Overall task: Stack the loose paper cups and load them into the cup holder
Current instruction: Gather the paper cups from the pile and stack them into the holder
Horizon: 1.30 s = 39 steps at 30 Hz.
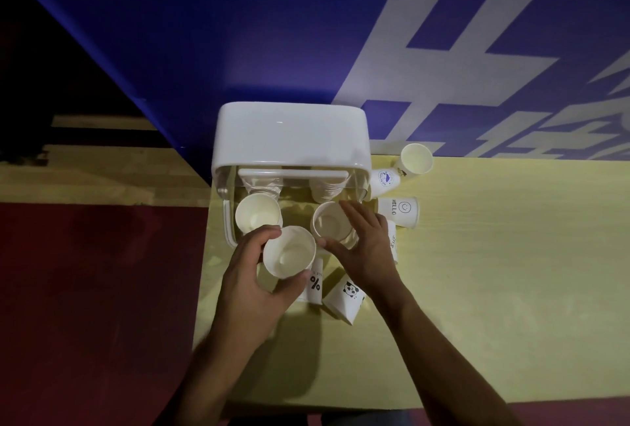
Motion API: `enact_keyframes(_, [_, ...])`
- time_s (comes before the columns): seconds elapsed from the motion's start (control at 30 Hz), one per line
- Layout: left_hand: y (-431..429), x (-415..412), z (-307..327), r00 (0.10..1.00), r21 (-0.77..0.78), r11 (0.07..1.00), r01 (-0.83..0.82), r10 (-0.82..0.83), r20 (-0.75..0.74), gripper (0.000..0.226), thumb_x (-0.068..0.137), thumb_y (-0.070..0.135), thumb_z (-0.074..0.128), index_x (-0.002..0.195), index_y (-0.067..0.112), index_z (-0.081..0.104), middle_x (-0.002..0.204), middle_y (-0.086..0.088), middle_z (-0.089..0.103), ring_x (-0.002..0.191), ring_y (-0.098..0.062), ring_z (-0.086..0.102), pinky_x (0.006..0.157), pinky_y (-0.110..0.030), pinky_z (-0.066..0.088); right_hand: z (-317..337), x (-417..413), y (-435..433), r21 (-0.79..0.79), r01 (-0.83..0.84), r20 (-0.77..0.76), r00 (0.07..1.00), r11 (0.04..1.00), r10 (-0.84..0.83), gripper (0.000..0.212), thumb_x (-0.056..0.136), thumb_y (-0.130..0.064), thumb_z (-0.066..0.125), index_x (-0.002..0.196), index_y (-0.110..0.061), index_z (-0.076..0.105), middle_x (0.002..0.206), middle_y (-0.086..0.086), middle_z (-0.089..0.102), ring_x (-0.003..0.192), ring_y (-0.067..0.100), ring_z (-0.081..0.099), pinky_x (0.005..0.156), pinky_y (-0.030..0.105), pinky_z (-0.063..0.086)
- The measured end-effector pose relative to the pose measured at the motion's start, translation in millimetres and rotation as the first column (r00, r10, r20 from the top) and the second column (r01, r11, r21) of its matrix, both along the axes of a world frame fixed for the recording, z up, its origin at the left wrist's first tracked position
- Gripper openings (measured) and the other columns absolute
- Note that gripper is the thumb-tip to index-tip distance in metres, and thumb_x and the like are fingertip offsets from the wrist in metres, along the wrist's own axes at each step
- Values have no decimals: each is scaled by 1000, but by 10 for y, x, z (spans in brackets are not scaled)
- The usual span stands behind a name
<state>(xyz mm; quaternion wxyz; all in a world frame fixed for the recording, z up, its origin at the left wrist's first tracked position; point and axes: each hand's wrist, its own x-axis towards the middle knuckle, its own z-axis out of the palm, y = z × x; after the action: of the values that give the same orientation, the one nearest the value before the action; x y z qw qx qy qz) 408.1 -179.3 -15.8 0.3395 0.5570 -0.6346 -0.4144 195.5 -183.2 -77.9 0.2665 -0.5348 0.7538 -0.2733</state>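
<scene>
On the yellow desk point(477, 255), against the blue wall point(170, 33), stands the white cup holder point(289, 132). I see the left hand point(252, 275) with its fingers point(267, 233) curled round an upright paper cup point(289, 252), held just in front of the holder. The right hand point(366, 245) lies spread against the rim of a second cup point(330, 221) at the holder's right side; I cannot tell whether it grips. Loose cups point(399, 209) lie to the right, and a panda cup point(346, 296) lies near the right wrist.

A pale wood-grain bench point(477, 272) stands against a blue wall point(238, 33) bearing large white lettering point(443, 61), with dark red floor point(85, 289) and a light wooden strip point(102, 173) to its left.
</scene>
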Motion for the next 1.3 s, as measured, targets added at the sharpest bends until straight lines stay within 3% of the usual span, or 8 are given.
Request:
enact_keyframes(0.13, [-108,-235,81,998,-12,998,58,-57,23,66,74,39,88,130,38,52,133,23,56,124,-8,55,97,-30,52,393,16,152,-58,234,316,926,970,-204,38,100,-42,62,136,-27,65,129,-15,68,118,2,61,95,34,53])
enact_keyframes(0.27, [-269,-522,77,992,-32,992,124,-122,40,70,74,33,90,133,29,52,134,13,57,125,-9,54,98,-35,53,719,3,250,-79,197,517,846,977,-129,29,103,-40,56,130,-36,67,123,-22,71,120,2,63,93,23,52])
enact_keyframes(0.33, [-333,-633,51,986,-56,985,162,-159,49,70,75,31,90,133,27,51,135,11,57,126,-11,54,100,-30,50,722,-40,241,-85,168,500,859,982,-104,28,102,-35,59,129,-43,63,126,-27,68,122,-1,61,93,15,48])
enact_keyframes(0.6, [-459,-807,-181,973,21,984,179,-180,144,70,78,36,86,138,24,51,141,8,55,128,-10,51,95,-6,37,409,-212,149,-93,136,398,913,986,-88,37,103,-22,62,139,-29,63,135,-22,64,128,1,58,102,31,52])
enact_keyframes(0.83, [-484,-825,-392,915,200,966,166,-227,334,81,85,49,76,153,40,35,148,3,53,132,-21,51,95,-35,51,32,-205,84,-72,17,185,983,997,-4,41,98,-18,67,139,-22,61,133,-12,63,123,1,54,105,16,39])
enact_keyframes(0.93, [-494,-837,-444,890,210,962,175,-246,385,82,87,48,75,156,39,32,150,3,52,132,-23,52,94,-36,50,-39,-185,91,-68,-14,143,989,998,23,44,98,-18,67,141,-22,59,134,-13,61,123,1,51,105,7,32])
enact_keyframes(1.1, [-475,-859,-470,900,215,965,147,-221,376,82,88,44,76,156,37,32,151,1,52,132,-25,52,97,-38,49,-71,-193,102,-82,-13,119,993,997,23,44,98,-20,67,142,-22,60,133,-6,65,122,1,51,104,6,32])
enact_keyframes(1.3, [-464,-826,-480,890,172,967,187,-241,387,84,85,50,76,154,38,28,157,7,43,134,-23,52,90,-37,53,-32,-222,134,-52,-23,101,994,998,28,47,100,-31,65,146,-25,56,138,-9,61,126,0,48,105,15,37])
